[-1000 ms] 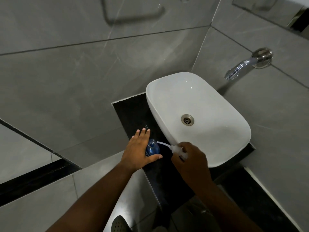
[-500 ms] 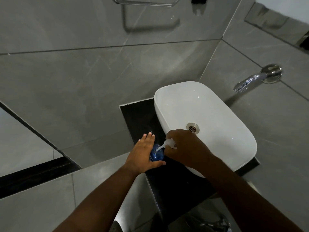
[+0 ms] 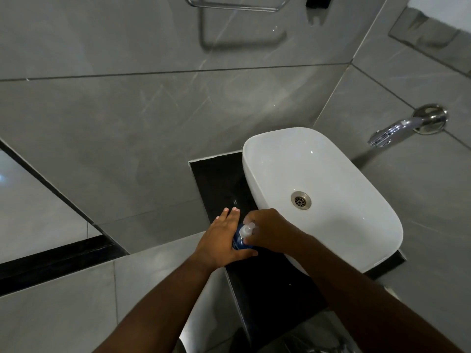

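Now | left hand [image 3: 219, 240] clasps blue bottle [image 3: 239, 242] (thumb wrapped round front) | right hand [image 3: 272, 233] pinches white pump [image 3: 247, 230] atop it | basin [image 3: 331, 169] just beyond right hand

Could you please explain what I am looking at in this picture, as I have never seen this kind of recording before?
There is no machine here: a person wears a camera on the head, looking down at their own bare hands. The left hand holds a blue bottle on the black counter, beside the white basin. The right hand grips the bottle's white pump. A tap sticks out of the wall.
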